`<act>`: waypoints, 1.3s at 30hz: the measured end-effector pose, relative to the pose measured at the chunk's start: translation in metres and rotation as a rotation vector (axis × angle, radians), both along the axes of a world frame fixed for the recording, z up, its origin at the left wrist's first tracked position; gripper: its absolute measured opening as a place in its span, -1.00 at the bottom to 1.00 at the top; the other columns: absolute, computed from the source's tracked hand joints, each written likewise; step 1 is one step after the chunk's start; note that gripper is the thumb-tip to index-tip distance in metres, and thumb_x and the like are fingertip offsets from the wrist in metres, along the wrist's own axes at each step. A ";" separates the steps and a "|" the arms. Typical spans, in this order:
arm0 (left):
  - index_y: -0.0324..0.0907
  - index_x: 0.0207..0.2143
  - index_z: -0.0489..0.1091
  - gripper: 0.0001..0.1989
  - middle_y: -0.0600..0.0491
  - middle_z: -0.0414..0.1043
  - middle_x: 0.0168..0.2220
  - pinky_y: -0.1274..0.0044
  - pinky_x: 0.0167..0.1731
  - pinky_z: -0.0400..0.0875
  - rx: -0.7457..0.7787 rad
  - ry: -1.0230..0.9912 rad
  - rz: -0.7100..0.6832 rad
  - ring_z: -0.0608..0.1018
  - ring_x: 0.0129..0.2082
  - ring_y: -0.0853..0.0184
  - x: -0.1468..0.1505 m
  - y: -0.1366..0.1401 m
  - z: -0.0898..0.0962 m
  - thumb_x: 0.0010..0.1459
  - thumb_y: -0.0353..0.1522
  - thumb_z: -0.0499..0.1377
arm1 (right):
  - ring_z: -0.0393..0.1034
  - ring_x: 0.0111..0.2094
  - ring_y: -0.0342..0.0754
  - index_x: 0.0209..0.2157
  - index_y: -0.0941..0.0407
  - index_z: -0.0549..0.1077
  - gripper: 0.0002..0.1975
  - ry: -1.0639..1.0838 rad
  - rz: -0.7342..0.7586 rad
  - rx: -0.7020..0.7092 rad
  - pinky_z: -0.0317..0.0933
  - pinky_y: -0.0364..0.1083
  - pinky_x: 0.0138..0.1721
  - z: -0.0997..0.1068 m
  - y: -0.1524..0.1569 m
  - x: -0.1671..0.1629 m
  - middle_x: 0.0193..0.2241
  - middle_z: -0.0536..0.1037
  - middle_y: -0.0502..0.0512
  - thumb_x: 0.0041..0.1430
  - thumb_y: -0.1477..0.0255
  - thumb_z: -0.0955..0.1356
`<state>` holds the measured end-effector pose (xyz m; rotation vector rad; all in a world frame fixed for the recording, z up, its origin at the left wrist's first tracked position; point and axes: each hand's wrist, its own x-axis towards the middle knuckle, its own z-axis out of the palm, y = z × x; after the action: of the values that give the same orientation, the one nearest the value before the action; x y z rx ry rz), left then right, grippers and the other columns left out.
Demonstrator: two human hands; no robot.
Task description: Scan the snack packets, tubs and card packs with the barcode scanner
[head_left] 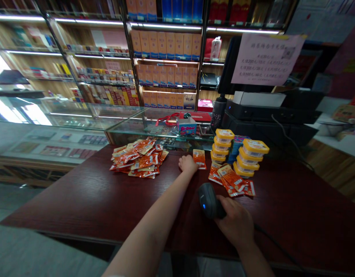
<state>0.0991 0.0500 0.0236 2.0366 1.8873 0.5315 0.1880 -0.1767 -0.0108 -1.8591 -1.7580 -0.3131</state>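
- In the head view, the dark handheld scanner point(206, 200) is gripped by the right hand point(237, 221), fingers wrapped around its handle; a small blue light is shown on it, and its cable point(277, 243) is trailed across the brown table point(87, 200).
- The left hand point(189, 164) is held well apart from the right, farther forward, with its fingers curled; whether anything is clasped in it cannot be told.
- A single orange packet point(199, 157) is seen just beside the left hand, to its right; whether it is touched cannot be told.
- A heaped pile of packets point(138, 157) is spread to the left of that hand.
- A smaller group of packets point(233, 179) is laid overlapping beyond the scanner, in front of two stacks of yellow-lidded tubs point(250, 156).
- Behind the table, a small blue-and-pink box point(187, 126) is placed on a glass counter point(128, 127).
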 end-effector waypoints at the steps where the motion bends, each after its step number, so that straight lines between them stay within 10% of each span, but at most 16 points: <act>1: -0.17 -0.30 0.47 -0.60 -0.12 0.48 -0.17 0.46 -0.20 0.35 -0.026 -0.063 -0.021 0.49 -0.11 0.12 -0.004 0.003 -0.001 -0.21 -0.19 0.40 | 0.43 -0.26 0.02 -0.14 0.11 0.40 -0.67 -0.007 0.000 0.004 0.17 -0.06 -0.24 -0.001 0.000 0.001 -0.33 0.54 0.07 -0.02 0.53 0.31; 8: -0.25 -0.41 0.46 -0.66 0.12 0.43 -0.59 0.62 -0.56 0.27 -0.125 -0.668 -0.134 0.45 -0.60 0.42 -0.041 0.001 -0.021 -0.32 -0.42 0.43 | 0.44 -0.29 0.00 -0.14 0.07 0.40 -0.67 -0.012 0.004 -0.014 0.19 -0.07 -0.26 -0.002 -0.001 0.002 -0.31 0.56 0.06 -0.01 0.50 0.31; 13: -0.28 -0.47 0.48 -0.78 0.07 0.50 -0.53 0.61 -0.54 0.31 -0.154 -0.996 -0.253 0.48 -0.56 0.41 -0.060 -0.026 -0.032 -0.22 -0.35 0.37 | 0.47 -0.30 0.01 -0.14 0.09 0.42 -0.68 -0.005 -0.007 -0.028 0.22 -0.06 -0.27 0.006 -0.002 -0.003 -0.29 0.57 0.08 0.00 0.51 0.30; 27: -0.24 -0.47 0.48 -0.92 0.10 0.49 -0.51 0.62 -0.47 0.31 0.045 -0.812 -0.241 0.48 -0.51 0.41 -0.063 -0.044 -0.035 -0.11 -0.42 0.25 | 0.49 -0.18 0.11 -0.19 0.12 0.49 -0.62 0.772 0.116 0.005 0.36 0.00 -0.20 0.055 0.001 -0.013 -0.23 0.61 0.16 -0.07 0.24 0.40; 39: -0.26 -0.48 0.49 -0.92 0.06 0.51 -0.49 0.60 -0.47 0.30 0.087 -0.798 -0.258 0.48 -0.50 0.39 -0.063 -0.043 -0.037 -0.10 -0.41 0.26 | 0.46 -0.09 0.11 -0.14 0.13 0.50 -0.60 0.806 0.128 0.055 0.37 0.00 -0.14 0.060 0.002 -0.019 -0.16 0.60 0.16 -0.06 0.27 0.40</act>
<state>0.0361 0.0073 -0.0133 1.6927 1.1270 1.1514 0.1690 -0.1752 0.0494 -1.5063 -1.2658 0.3912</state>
